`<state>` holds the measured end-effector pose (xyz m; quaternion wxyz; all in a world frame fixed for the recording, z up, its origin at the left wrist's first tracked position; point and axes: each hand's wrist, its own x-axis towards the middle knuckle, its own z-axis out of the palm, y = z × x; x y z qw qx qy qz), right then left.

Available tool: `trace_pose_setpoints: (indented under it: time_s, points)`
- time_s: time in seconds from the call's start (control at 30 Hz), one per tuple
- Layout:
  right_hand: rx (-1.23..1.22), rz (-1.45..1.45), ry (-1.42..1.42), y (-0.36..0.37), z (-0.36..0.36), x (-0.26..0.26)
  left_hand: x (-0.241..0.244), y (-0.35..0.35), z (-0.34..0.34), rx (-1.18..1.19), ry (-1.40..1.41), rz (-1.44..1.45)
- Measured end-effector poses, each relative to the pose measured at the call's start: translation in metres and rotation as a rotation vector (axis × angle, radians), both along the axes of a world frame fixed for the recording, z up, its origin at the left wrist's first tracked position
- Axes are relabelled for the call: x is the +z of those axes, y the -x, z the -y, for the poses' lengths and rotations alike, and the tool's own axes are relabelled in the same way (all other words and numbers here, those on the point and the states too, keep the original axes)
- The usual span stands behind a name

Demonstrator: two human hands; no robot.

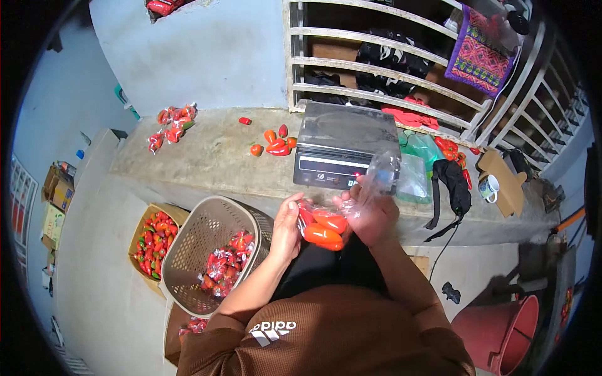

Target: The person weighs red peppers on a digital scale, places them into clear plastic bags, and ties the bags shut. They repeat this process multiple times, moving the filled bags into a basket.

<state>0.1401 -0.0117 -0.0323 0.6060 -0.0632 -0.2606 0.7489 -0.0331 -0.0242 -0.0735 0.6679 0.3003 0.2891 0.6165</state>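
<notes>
Between my hands is a clear plastic bag of red and orange peppers (pixel 324 230). My left hand (pixel 287 225) grips its left side. At the bag's gathered upper end is my right hand (pixel 374 216), slightly blurred, with the loose plastic rising above its fingers. Just beyond them, a digital scale (pixel 348 136) stands on the concrete ledge (pixel 211 155), its top plate bare. Several loose peppers (pixel 277 143) lie left of the scale, and filled pepper bags (pixel 174 124) lie farther left.
A perforated plastic basket (pixel 188 263) with bagged peppers stands at my left, beside a cardboard box of loose peppers (pixel 155 244). Right of the scale are green plastic bags (pixel 418 150), a black strapped item (pixel 451 188) and a mug (pixel 489 188). A red bin (pixel 498 333) lies at lower right.
</notes>
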Motion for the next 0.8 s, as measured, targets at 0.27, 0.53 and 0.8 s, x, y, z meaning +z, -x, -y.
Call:
trace_pose_setpoints:
  time_s: [0.27, 0.53, 0.8]
  points:
    - [-0.347, 0.826, -0.071, -0.01, 0.001, -0.001, 0.026, 0.017, 0.001, 0.142, -0.455, -0.944]
    - [-0.271, 0.597, 0.07, -0.022, -0.009, -0.001, -0.019, 0.038, -0.012, -0.197, -0.033, -0.121]
    - [-0.262, 0.765, 0.031, -0.003, 0.006, 0.028, -0.035, 0.042, -0.016, -0.213, 0.038, -0.306]
